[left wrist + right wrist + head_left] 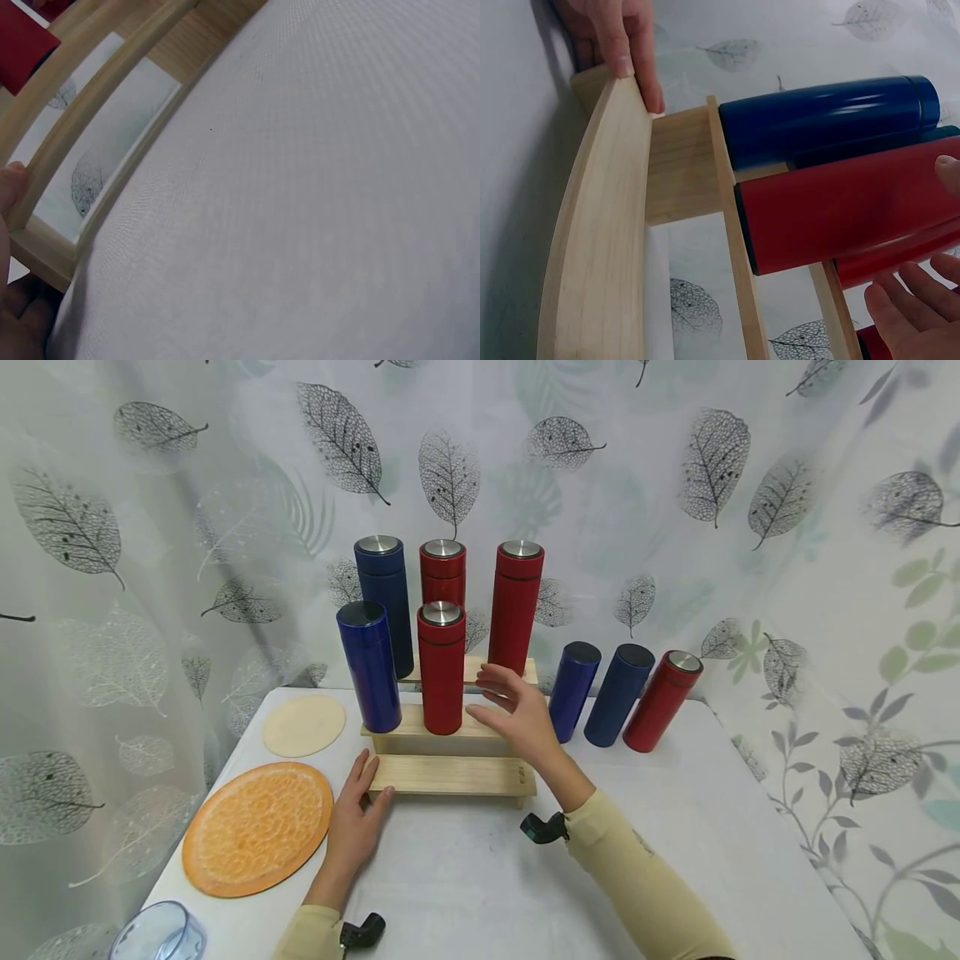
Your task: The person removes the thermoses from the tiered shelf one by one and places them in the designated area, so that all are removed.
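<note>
- Wooden stepped rack stands on the white table, just in front of me, with three tiers rising toward the leaf-print curtain.
- My left hand lies flat on the table with straight fingers, fingertips touching the left end of the rack's lowest step; it grips nothing. The right wrist view shows these fingers resting on that end.
- My right hand hovers open above the middle tier, fingers spread and relaxed, holding nothing.
- Red flask stands upright on the middle tier, just left of my right hand, not touching it.
- Blue flask stands upright beside the red flask on the same tier.
- Three flasks occupy the top tier: one blue, two red.
- Three more flasks stand on the table right of the rack: two blue, one red.
- Orange round mat and a smaller cream disc lie on the table to the left.
</note>
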### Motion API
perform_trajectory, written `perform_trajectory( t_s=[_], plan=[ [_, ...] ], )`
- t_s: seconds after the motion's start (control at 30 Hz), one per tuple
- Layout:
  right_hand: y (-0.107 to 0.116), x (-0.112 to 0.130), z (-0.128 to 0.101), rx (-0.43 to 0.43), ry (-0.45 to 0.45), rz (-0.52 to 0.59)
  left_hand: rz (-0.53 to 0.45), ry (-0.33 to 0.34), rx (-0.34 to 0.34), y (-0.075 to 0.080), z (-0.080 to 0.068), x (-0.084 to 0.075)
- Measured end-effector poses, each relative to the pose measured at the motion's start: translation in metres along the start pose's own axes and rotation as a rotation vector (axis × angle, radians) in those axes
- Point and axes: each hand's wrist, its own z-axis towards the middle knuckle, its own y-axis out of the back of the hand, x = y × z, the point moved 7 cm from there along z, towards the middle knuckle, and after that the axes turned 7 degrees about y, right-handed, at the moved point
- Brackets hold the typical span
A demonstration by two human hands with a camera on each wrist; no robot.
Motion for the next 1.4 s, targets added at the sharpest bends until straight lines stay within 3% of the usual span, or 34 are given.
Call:
perform_trajectory(
  t_s=[0.43,0.9,1.4],
  plan=[
    [-0.018,-0.019,0.01,0.018,-0.036,-0.024,0.022,0.01,0.001,0.001,0.0,0.001],
    [-0.036,-0.022,0.021,-0.005,-0.029,-0.007,0.019,0.003,-0.005,0.0,0.0,-0.001],
    [-0.041,-0.028,0.024,-0.004,-0.033,-0.095,0.006,-0.016,-0.022,0.001,0.0,-0.001]
  ],
)
